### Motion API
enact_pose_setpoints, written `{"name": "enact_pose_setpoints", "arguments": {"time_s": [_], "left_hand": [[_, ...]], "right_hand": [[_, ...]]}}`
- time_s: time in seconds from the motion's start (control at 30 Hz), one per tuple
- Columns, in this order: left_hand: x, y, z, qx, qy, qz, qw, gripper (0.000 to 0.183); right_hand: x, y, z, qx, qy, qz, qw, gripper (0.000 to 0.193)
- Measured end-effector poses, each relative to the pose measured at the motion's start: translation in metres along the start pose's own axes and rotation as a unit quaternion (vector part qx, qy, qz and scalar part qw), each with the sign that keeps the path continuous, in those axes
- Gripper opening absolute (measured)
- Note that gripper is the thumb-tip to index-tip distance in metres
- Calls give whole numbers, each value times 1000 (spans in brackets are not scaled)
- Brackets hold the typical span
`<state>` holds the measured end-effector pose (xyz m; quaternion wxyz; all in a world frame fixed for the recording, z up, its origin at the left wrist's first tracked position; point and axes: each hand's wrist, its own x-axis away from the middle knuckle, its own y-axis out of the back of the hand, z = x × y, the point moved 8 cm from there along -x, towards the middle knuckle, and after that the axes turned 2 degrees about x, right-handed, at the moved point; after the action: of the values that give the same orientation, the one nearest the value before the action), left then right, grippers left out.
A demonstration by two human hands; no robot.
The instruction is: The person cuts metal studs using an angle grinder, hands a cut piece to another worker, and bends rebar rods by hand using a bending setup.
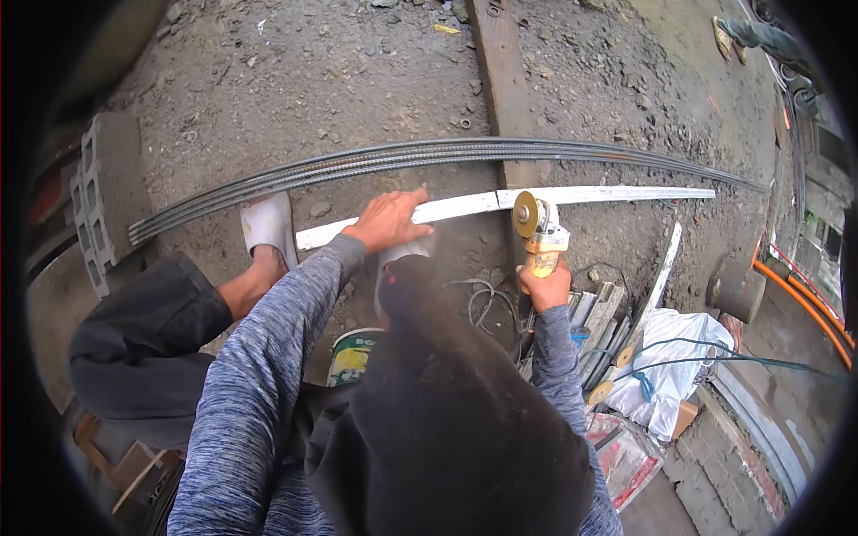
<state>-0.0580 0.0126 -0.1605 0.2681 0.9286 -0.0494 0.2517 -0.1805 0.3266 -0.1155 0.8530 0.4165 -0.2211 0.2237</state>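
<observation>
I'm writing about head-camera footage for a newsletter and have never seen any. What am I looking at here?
No robot here: a person works with two bare hands. The single picture comes from a fisheye camera on their head, looking down, so straight edges bend. The left hand lies across a long white bar. The right hand grips an angle grinder with a round disc; just left of the disc, a dark line crosses the bar. Farther out on the dirt ground, a bundle of metal rods lies across a wooden plank.
</observation>
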Motion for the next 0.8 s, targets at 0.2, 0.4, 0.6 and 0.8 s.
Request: {"name": "enact_pose_setpoints", "arguments": {"time_s": [0.2, 0.4, 0.6, 0.8], "left_hand": [[-1, 3, -4, -11, -31, 0, 999, 50], [-6, 15, -9, 13, -70, 28, 997, 49], [-10, 22, -11, 23, -65, 43, 997, 49], [-12, 21, -10, 39, -58, 57, 996, 49]], "right_hand": [[-6, -6, 8, 44, 53, -14, 998, 58], [-10, -7, 5, 47, 23, -5, 999, 61], [-12, -5, 10, 42, 35, -9, 998, 57], [-15, -10, 13, 33, 50, 1, 998, 56]]}}
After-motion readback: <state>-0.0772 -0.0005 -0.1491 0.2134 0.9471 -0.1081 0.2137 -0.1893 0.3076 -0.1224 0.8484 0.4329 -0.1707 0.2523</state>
